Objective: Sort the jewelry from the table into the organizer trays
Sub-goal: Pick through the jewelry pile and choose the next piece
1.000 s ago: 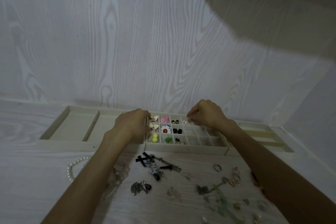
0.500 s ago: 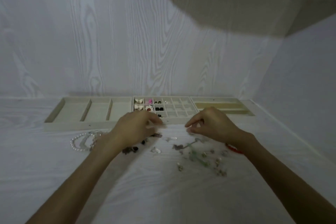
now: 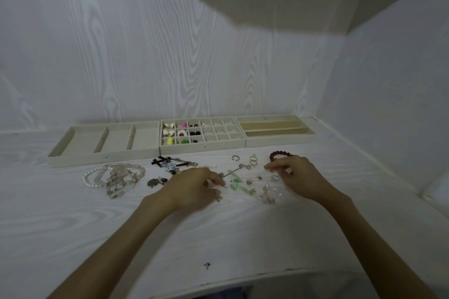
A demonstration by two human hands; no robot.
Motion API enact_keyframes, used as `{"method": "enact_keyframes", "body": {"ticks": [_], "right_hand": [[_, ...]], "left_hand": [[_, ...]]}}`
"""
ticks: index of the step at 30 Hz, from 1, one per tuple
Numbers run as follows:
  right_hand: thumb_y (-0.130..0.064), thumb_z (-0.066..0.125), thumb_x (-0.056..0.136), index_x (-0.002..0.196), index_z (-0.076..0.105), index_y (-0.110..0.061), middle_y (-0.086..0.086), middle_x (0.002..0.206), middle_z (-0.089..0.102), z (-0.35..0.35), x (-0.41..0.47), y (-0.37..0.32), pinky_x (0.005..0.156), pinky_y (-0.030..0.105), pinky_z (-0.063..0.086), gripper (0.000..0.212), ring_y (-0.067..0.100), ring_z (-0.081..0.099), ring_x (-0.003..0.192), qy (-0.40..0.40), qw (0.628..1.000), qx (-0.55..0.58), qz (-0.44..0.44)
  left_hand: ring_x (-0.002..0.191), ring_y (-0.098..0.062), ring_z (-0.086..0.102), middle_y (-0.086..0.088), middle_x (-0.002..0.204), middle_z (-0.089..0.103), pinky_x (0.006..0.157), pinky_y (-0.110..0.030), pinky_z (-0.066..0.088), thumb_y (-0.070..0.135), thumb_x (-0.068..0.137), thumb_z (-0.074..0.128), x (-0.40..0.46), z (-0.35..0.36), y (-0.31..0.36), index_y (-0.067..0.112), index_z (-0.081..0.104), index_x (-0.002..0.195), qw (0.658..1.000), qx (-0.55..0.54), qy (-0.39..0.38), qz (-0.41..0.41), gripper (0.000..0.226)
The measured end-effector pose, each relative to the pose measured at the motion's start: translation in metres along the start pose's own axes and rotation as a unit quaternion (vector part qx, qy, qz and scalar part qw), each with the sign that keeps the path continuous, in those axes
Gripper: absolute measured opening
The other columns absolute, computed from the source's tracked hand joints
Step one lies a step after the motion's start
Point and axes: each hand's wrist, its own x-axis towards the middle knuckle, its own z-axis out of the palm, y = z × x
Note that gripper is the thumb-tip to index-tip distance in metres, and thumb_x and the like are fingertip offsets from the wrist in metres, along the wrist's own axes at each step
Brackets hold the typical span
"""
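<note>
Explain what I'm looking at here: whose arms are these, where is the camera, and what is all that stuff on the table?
There is no machine here. A person wears a camera on the head, so it looks down along both bare arms. The left hand and the right hand hover over loose jewelry scattered on a white table; whether either has a grip on a small piece is too blurred to tell. Against the wall stand three organizer trays: a left tray with wide bays, a middle grid tray partly filled with small colourful earrings, and a right tray with long slots. A pearl bracelet lies on the left, a dark red bead bracelet on the right.
</note>
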Motion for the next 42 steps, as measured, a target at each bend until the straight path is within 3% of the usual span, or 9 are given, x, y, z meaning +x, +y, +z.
{"method": "enact_keyframes", "body": {"ticks": [4, 9, 14, 21, 25, 30, 33, 37, 42], "right_hand": [[-0.01, 0.054, 0.093, 0.108, 0.071, -0.022, -0.006, 0.111, 0.068, 0.001, -0.008, 0.009, 0.095, 0.026, 0.047, 0.026, 0.01, 0.062, 0.102, -0.004, 0.999, 0.039, 0.014], [-0.03, 0.063, 0.088, 0.105, 0.072, -0.028, -0.015, 0.095, 0.066, 0.014, -0.002, -0.006, 0.076, 0.019, 0.046, 0.019, 0.002, 0.056, 0.089, 0.024, 0.999, 0.005, -0.047], [-0.019, 0.06, 0.091, 0.121, 0.063, -0.027, -0.004, 0.111, 0.061, 0.026, 0.009, -0.011, 0.08, 0.024, 0.04, 0.032, 0.012, 0.051, 0.103, 0.004, 0.998, -0.042, -0.042], [-0.008, 0.054, 0.091, 0.125, 0.061, -0.025, -0.006, 0.11, 0.065, 0.028, 0.012, -0.008, 0.064, 0.011, 0.044, 0.039, 0.0, 0.054, 0.072, 0.011, 0.999, 0.035, 0.021], [-0.005, 0.05, 0.092, 0.121, 0.063, -0.025, -0.007, 0.109, 0.065, 0.03, 0.008, -0.008, 0.064, 0.01, 0.047, 0.038, 0.002, 0.059, 0.074, 0.025, 0.997, 0.062, 0.027], [0.0, 0.049, 0.091, 0.112, 0.068, -0.021, -0.007, 0.096, 0.066, 0.026, 0.004, -0.011, 0.071, 0.012, 0.049, 0.035, 0.01, 0.062, 0.088, 0.06, 0.99, 0.124, 0.016], [0.006, 0.05, 0.09, 0.104, 0.068, -0.021, -0.005, 0.088, 0.068, 0.02, 0.001, -0.024, 0.069, 0.016, 0.054, 0.035, 0.013, 0.066, 0.08, 0.035, 0.966, 0.254, 0.013], [-0.005, 0.053, 0.093, 0.098, 0.068, -0.026, -0.003, 0.091, 0.073, 0.017, 0.0, -0.044, 0.071, 0.016, 0.054, 0.027, 0.009, 0.069, 0.08, -0.033, 0.91, 0.409, 0.065], [-0.026, 0.062, 0.089, 0.101, 0.072, -0.018, -0.002, 0.093, 0.075, 0.022, 0.002, -0.055, 0.076, 0.02, 0.052, 0.018, 0.011, 0.07, 0.087, -0.033, 0.884, 0.454, 0.1]], "left_hand": [[0.091, -0.003, 0.057, 0.017, 0.103, 0.058, 0.082, -0.028, 0.048, 0.033, 0.09, 0.061, 0.007, 0.003, 0.008, 0.035, 0.067, 0.108, 1.0, 0.007, -0.011, 0.008, 0.02], [0.082, -0.003, 0.058, 0.017, 0.09, 0.065, 0.081, -0.03, 0.053, 0.022, 0.087, 0.062, 0.022, 0.005, 0.016, 0.037, 0.069, 0.093, 1.0, 0.004, -0.01, 0.002, 0.017], [0.09, -0.009, 0.061, 0.013, 0.097, 0.066, 0.078, -0.027, 0.05, 0.021, 0.089, 0.06, 0.033, 0.007, 0.026, 0.031, 0.07, 0.1, 0.998, 0.027, 0.056, -0.018, 0.018], [0.085, -0.007, 0.059, 0.017, 0.092, 0.061, 0.076, -0.026, 0.046, 0.049, 0.079, 0.069, 0.053, 0.019, 0.047, 0.034, 0.067, 0.103, 0.997, -0.035, 0.053, -0.053, 0.029], [0.088, -0.008, 0.064, 0.013, 0.09, 0.069, 0.07, -0.021, 0.043, 0.032, 0.08, 0.072, 0.059, 0.028, 0.05, 0.03, 0.072, 0.091, 0.994, -0.02, 0.091, -0.063, 0.011], [0.073, -0.007, 0.065, 0.006, 0.079, 0.072, 0.071, -0.028, 0.055, 0.013, 0.084, 0.068, 0.054, 0.014, 0.034, 0.024, 0.076, 0.091, 0.974, -0.197, 0.088, -0.071, 0.016], [0.05, -0.005, 0.049, 0.002, 0.067, 0.066, 0.047, -0.013, 0.041, 0.016, 0.082, 0.072, 0.039, 0.0, 0.032, 0.016, 0.075, 0.098, 0.914, -0.386, 0.067, -0.108, 0.016], [0.07, -0.011, 0.054, 0.002, 0.076, 0.072, 0.047, -0.01, 0.039, 0.024, 0.079, 0.075, 0.025, -0.009, 0.028, 0.021, 0.076, 0.095, 0.881, -0.447, 0.059, -0.142, 0.017], [0.079, -0.011, 0.058, -0.002, 0.089, 0.074, 0.044, -0.008, 0.035, 0.023, 0.08, 0.074, 0.015, -0.016, 0.026, 0.02, 0.076, 0.095, 0.89, -0.425, 0.101, -0.13, 0.016]]}}
